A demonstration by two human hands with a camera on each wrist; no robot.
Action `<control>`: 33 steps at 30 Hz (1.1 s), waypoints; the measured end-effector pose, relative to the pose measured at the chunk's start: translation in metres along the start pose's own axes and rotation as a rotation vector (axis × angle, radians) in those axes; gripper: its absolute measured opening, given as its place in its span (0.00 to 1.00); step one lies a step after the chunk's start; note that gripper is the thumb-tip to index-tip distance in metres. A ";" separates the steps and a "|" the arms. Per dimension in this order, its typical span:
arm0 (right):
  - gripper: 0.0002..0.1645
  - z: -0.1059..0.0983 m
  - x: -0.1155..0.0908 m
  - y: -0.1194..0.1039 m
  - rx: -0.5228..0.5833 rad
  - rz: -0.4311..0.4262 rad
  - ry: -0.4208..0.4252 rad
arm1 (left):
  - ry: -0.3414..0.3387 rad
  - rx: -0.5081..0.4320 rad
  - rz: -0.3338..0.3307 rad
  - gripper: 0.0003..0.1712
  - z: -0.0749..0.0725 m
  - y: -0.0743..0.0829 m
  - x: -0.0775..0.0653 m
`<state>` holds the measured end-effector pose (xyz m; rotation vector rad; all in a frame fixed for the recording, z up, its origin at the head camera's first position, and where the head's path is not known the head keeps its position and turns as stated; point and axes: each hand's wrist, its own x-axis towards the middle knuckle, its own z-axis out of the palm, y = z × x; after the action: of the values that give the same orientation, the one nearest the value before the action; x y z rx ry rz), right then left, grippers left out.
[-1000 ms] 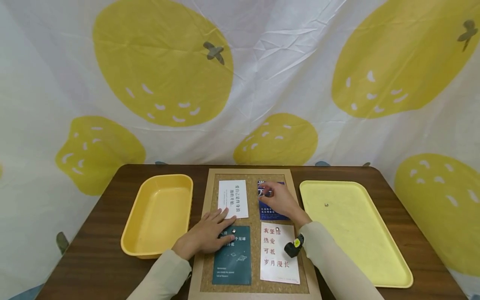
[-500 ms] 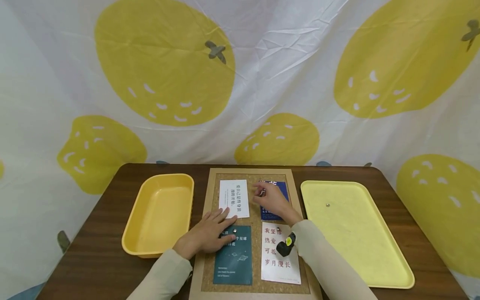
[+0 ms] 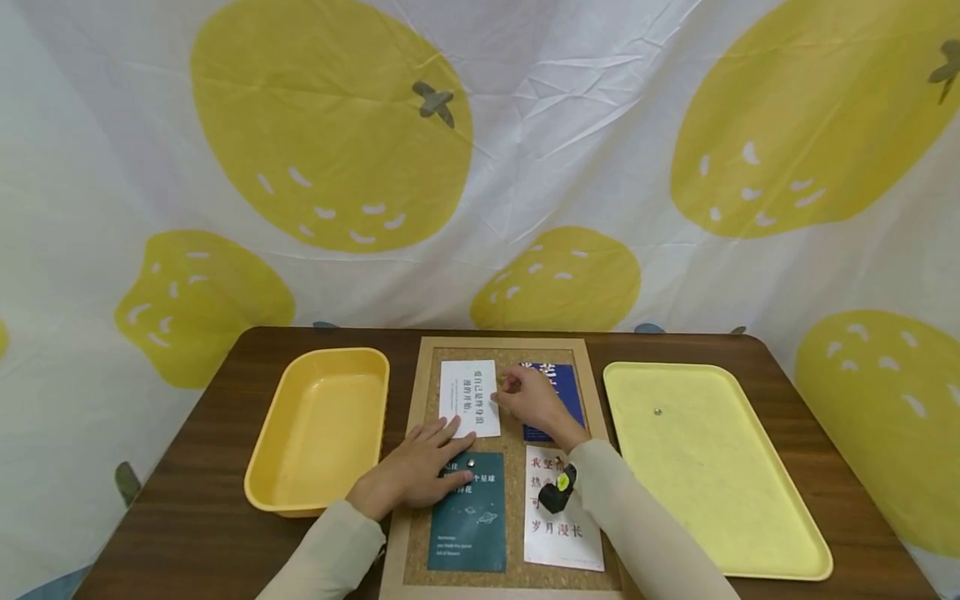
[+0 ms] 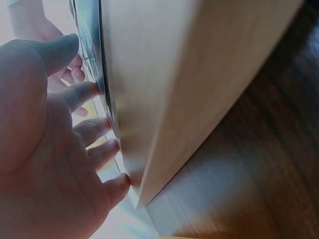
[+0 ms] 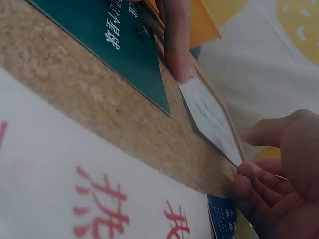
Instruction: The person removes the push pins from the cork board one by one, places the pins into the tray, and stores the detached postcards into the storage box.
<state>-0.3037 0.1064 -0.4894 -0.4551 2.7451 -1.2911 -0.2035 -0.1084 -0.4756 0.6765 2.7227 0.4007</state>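
In the head view, my left hand (image 3: 422, 462) lies flat with spread fingers, fingertips on the lower part of a white card (image 3: 467, 392) and the thumb over a teal card (image 3: 467, 533). My right hand (image 3: 534, 403) is at the white card's right edge, covering part of a dark blue card (image 3: 572, 398). The right wrist view shows its thumb apart from the bent fingers, close by a corner of the white card (image 5: 209, 117). A silver thumbtack (image 3: 471, 462) sits on the teal card. A white card with red characters (image 3: 564, 546) lies under the right wrist.
All the cards lie on a framed cork board (image 3: 516, 500) on a dark wooden table (image 3: 187, 467). Left of it stands a deep yellow basin (image 3: 326, 425). A pale yellow tray (image 3: 712, 483) on the right holds one small silver thumbtack (image 3: 657, 412).
My right hand has moved left, from over the blue card to the white card's right edge, uncovering more of the blue card. My left hand has stayed in place.
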 end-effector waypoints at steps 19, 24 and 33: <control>0.07 0.015 0.004 0.002 0.027 0.034 0.017 | 0.003 -0.014 0.015 0.35 0.001 0.001 -0.001; 0.13 0.018 0.003 0.004 -0.015 -0.001 0.018 | 0.007 -0.028 0.019 0.35 0.000 0.002 -0.003; 0.08 0.016 0.005 -0.001 0.065 0.085 0.021 | 0.016 -0.012 0.027 0.35 0.001 0.000 0.000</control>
<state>-0.3046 0.0922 -0.4988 -0.3180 2.6977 -1.3668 -0.2035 -0.1084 -0.4767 0.7104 2.7265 0.4299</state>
